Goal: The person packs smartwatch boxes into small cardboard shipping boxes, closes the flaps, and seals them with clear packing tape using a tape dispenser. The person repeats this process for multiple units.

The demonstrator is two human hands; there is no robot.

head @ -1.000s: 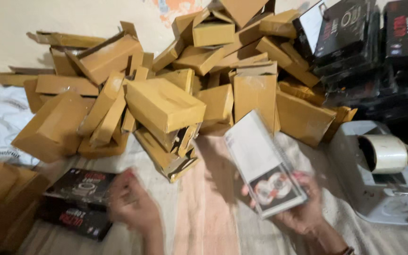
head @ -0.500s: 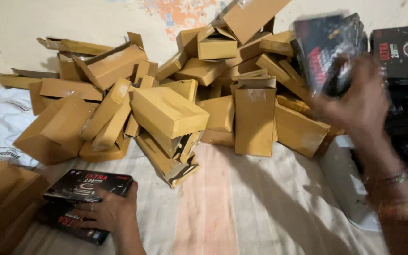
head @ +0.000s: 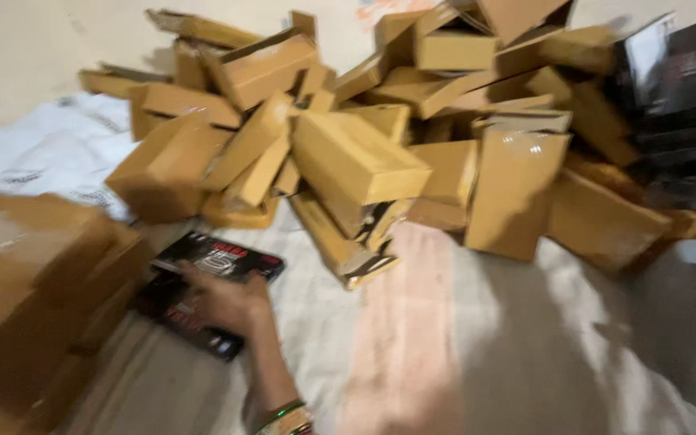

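Our left hand (head: 223, 302) lies spread, palm down, on a black printed box (head: 219, 259); a heap of tan cartons (head: 360, 161) sits just beyond it.

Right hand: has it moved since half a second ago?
Yes. It was raised at the right, by the black boxes stacked beside the pile of brown cartons; now it is out of view.

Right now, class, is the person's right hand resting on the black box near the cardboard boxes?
No. Only the left hand rests on the black box, below the pile of cardboard boxes; the right hand is out of view.
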